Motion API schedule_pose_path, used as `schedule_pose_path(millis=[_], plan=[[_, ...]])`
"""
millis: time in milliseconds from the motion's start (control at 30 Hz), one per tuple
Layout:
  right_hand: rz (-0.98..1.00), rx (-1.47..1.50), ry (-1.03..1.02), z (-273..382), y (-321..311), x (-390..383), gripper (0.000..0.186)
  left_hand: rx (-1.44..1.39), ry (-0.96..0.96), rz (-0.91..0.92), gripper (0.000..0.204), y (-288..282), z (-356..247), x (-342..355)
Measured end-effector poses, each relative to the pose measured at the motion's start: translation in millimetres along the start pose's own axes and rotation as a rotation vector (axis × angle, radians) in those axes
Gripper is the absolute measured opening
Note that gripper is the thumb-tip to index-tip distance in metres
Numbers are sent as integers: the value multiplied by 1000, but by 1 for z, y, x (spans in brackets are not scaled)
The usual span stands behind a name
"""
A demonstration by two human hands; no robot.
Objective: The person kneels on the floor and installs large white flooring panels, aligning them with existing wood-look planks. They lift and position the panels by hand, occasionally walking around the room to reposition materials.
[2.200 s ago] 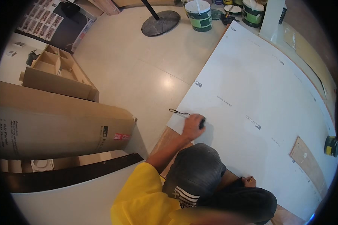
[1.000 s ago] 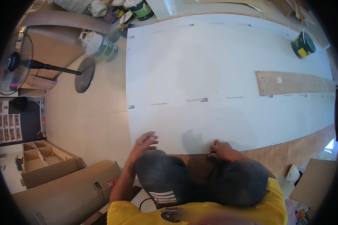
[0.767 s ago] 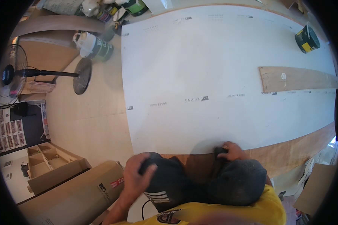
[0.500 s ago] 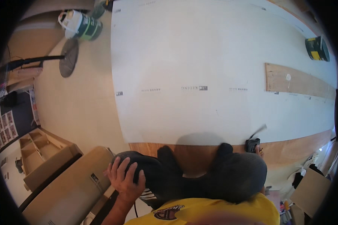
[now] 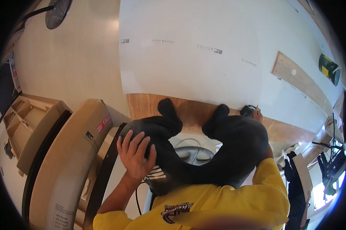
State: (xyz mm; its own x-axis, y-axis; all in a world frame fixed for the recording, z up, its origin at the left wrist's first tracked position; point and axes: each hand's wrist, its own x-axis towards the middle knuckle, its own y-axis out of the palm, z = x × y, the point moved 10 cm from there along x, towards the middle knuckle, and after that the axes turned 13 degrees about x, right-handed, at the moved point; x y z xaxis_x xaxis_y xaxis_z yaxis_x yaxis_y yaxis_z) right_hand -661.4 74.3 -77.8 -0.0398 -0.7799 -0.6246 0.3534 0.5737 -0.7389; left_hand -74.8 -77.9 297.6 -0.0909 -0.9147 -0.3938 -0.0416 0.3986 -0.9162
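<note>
My left hand [image 5: 137, 155] rests on my left knee with fingers spread, holding nothing. My right hand [image 5: 257, 115], partly hidden beyond the right knee, is closed around what looks like a thin pencil. A black, looped-strap tool [image 5: 246, 111], possibly a tape measure, is right beside its fingers; whether they also grip it is unclear. Under my feet and that tool is a reddish wooden board [image 5: 192, 107], along the near edge of a large white printed sheet [image 5: 192, 69]. A narrow plywood strip [image 5: 299, 80] lies on the sheet's right part.
A green bucket [image 5: 328, 71] stands at right. A long cardboard carton [image 5: 69, 161], dark plank and wooden compartment frame [image 5: 29, 126] fill the left. A black stand base [image 5: 56, 14] sits upper left on the floor [image 5: 73, 57]. Dark cloths and cables are at lower right.
My left hand, earlier on a black object at the sheet, has moved back onto my knee. The black tool is now by my right hand, farther right. The view has swung round and tilted down.
</note>
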Motion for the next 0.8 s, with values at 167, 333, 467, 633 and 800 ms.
schedule_pose_path(millis=[167, 333, 467, 633, 800], plan=[[-254, 504, 496, 14, -56, -14, 44, -48, -59, -5, 27, -5, 3, -7], [217, 761, 333, 80, -112, -100, 35, -79, -68, 49, 26, -15, -8, -10], [100, 790, 500, 101, -179, -183, 30, -88, -116, 167, 25, -13, -20, -17], [46, 902, 492, 157, -249, -256, 25, -82, -9, 301, 29, -20, -45, -45], [46, 1066, 371, 198, -315, -287, 37, -260, -64, 245, 33, -93, -71, -104]])
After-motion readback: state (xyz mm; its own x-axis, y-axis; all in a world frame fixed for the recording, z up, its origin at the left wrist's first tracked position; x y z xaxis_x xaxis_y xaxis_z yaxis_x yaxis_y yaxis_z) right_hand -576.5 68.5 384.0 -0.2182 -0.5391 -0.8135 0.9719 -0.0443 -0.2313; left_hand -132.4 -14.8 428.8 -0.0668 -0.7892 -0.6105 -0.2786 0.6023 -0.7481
